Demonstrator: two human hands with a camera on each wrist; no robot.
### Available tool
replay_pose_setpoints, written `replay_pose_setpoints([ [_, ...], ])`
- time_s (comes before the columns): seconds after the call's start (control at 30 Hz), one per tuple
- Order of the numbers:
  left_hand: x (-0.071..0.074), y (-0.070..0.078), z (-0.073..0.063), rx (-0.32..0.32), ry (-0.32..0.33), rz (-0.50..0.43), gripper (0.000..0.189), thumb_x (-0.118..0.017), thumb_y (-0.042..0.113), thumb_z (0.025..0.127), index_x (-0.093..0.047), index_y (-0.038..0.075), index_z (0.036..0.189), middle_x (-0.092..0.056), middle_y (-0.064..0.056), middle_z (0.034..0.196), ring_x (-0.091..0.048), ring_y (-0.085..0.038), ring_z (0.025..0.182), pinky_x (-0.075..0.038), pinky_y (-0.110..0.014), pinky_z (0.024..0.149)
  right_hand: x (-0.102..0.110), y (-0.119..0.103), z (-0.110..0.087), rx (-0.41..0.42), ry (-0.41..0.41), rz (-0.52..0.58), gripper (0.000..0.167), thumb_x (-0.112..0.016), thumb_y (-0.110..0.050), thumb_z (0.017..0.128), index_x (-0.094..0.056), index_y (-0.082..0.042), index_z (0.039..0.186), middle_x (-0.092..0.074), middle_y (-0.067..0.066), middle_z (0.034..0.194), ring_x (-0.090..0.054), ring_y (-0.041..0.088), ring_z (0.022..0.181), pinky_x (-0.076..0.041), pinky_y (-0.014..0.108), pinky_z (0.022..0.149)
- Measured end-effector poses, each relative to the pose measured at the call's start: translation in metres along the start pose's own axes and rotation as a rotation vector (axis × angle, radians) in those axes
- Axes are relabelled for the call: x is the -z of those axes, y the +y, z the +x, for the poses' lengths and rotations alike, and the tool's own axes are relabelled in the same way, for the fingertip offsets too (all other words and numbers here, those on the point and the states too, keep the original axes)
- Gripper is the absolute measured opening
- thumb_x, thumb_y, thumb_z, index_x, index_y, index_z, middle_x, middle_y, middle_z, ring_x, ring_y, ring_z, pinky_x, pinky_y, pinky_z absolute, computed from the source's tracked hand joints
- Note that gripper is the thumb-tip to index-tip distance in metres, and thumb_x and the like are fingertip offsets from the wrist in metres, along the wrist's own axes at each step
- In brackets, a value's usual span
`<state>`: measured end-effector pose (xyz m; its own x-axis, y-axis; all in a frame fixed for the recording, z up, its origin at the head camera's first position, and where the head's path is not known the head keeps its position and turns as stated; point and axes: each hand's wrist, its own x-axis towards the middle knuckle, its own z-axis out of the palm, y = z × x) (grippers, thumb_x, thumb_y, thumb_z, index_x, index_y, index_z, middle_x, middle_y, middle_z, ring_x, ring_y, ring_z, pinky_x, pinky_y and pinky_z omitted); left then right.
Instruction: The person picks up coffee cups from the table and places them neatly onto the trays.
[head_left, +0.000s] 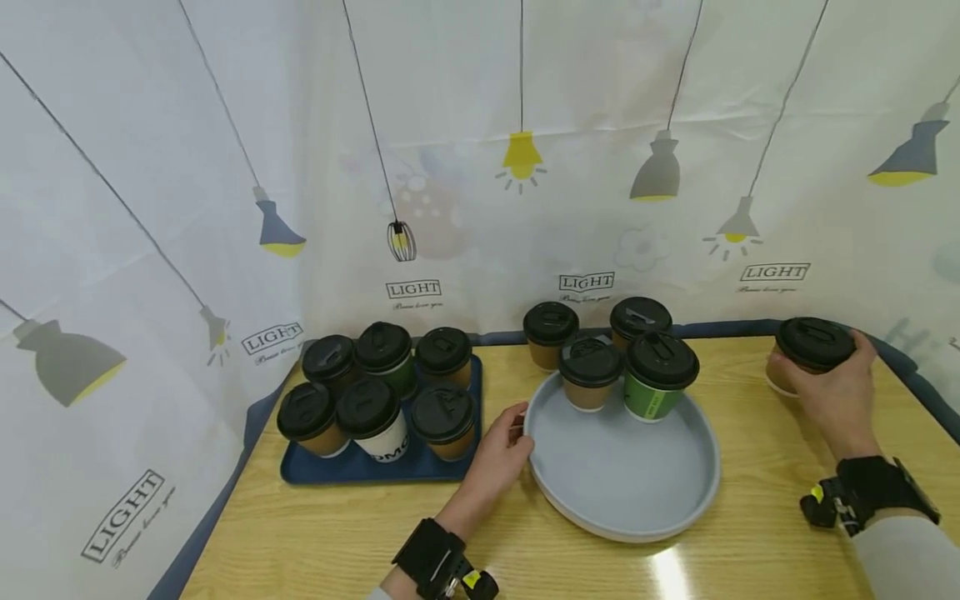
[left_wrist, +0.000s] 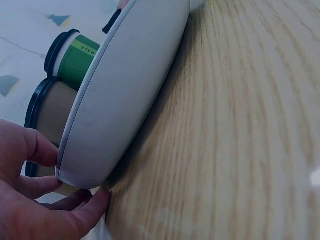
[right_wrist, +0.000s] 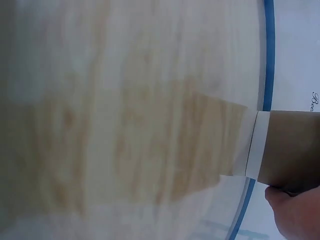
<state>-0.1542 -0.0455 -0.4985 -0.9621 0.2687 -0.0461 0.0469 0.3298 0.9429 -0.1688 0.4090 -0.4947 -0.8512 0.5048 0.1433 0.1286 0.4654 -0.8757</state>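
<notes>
In the head view my right hand (head_left: 840, 400) grips a brown paper cup (head_left: 780, 377) with a black lid at the table's far right. The right wrist view shows this cup's side (right_wrist: 295, 145) with a fingertip against it. My left hand (head_left: 498, 450) holds the left rim of a round grey tray (head_left: 622, 492). Seen from the left wrist, fingers (left_wrist: 42, 150) sit at the rim and below the tray's edge. A brown cup (head_left: 588, 393) and a green cup (head_left: 651, 398) stand on the tray's back part, both with black lids.
Two more lidded cups, one on the left (head_left: 550, 354) and one on the right (head_left: 621, 340), stand behind the round tray. Left of it, a dark blue rectangular tray (head_left: 360, 473) carries several lidded cups. A curtain printed with lamps (head_left: 480, 208) borders the wooden table (head_left: 322, 542).
</notes>
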Motion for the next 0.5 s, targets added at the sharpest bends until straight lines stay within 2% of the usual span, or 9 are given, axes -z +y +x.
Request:
replay_pose_setpoints([
  [0.1,0.000,0.001,0.000,-0.002,-0.009,-0.010,0.056,-0.049,0.010,0.101,-0.041,0.003,0.156,-0.054,-0.018,0.143,-0.054,-0.035,0.133,-0.047,-0.050,0.104,0.002,-0.001,-0.001,-0.015,-0.001,-0.019,0.105,-0.068,-0.038,0.096,0.007,-0.011,0.163,-0.015,0.040,0.160,-0.025,0.060,0.143,-0.023,0.067,0.116],
  [0.23,0.000,0.001,0.000,-0.004,-0.019,-0.018,0.057,-0.049,0.010,0.101,-0.041,0.003,0.157,-0.053,-0.018,0.143,-0.053,-0.035,0.134,-0.047,-0.051,0.106,0.004,-0.001,-0.004,-0.014,-0.008,-0.020,0.105,-0.068,-0.038,0.096,0.007,-0.010,0.163,-0.016,0.040,0.159,-0.025,0.060,0.142,-0.024,0.068,0.115],
  [0.5,0.001,0.000,-0.001,-0.009,-0.015,-0.022,0.055,-0.048,0.009,0.102,-0.040,0.002,0.157,-0.052,-0.019,0.145,-0.052,-0.035,0.135,-0.046,-0.051,0.108,0.005,-0.006,-0.016,0.045,-0.046,-0.011,0.106,-0.070,-0.038,0.096,0.007,-0.011,0.164,-0.017,0.041,0.158,-0.029,0.061,0.137,-0.027,0.069,0.111],
])
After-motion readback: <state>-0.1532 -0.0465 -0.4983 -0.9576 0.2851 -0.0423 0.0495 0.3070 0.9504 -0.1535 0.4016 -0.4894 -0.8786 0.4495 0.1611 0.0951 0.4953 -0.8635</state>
